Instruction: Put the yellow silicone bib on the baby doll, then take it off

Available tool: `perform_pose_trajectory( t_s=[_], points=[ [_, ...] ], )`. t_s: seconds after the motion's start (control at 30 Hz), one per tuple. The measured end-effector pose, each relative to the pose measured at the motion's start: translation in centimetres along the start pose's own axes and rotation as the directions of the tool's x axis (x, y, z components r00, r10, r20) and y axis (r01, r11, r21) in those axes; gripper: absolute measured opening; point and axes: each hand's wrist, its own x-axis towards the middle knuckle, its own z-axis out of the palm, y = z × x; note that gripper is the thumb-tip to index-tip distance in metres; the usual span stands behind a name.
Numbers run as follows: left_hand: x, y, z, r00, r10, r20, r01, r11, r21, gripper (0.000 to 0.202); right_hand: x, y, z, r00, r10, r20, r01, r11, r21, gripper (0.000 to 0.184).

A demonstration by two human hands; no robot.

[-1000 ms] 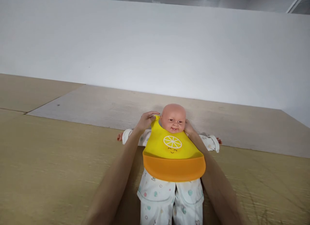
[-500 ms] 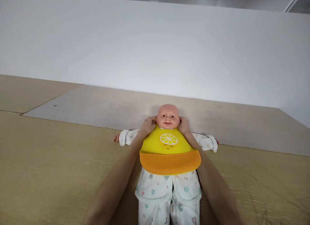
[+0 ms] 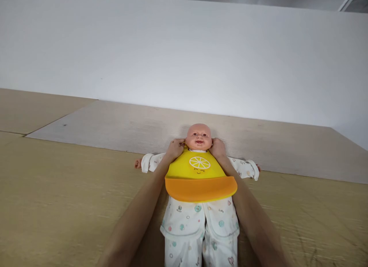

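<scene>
A baby doll in white printed clothes lies on its back, arms spread to both sides. Over its chest lies a yellow bib with a white citrus slice and an orange catch pocket at the bottom. My left hand is closed on the bib's upper edge at the left of the doll's neck. On the other side of the neck, my right hand is closed on the bib's other upper edge. The doll's head partly hides my fingertips and the bib's strap ends.
Under the doll is a wood-toned tabletop, with a paler board along the back. Behind it rises a white partition. The doll's sleeves reach out past my forearms.
The bib has slid slightly up toward the doll's neck, its orange pocket now higher on the body. Both hands stay beside the neck, with only small finger movement.
</scene>
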Motion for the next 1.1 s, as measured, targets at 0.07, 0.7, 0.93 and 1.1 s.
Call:
perform_pose_trajectory(
  t_s=[0.07, 0.7, 0.93, 1.1],
  points=[
    [0.0, 0.0, 0.0, 1.000, 0.001, 0.000, -0.001, 1.000, 0.004, 0.030, 0.0, -0.1, 0.0, 1.000, 0.028, -0.002, -0.028, 0.998, -0.058, 0.031],
    [0.7, -1.8, 0.5, 0.971, -0.229, -0.071, 0.201, 0.939, -0.278, 0.019, 0.0, 0.3, 0.1, 0.999, 0.044, -0.017, -0.042, 0.997, 0.061, 0.026],
    [0.9, -1.9, 0.4, 0.926, -0.376, 0.022, 0.326, 0.771, -0.547, 0.025, 0.1, 0.9, -0.1, 1.000, 0.028, 0.014, -0.030, 0.992, 0.123, 0.029],
    [0.4, -1.0, 0.0, 0.940, -0.336, 0.050, 0.290, 0.716, -0.635, 0.031, 0.2, 1.9, -0.8, 0.996, 0.063, 0.067, -0.079, 0.961, 0.266, 0.024]
  ],
)
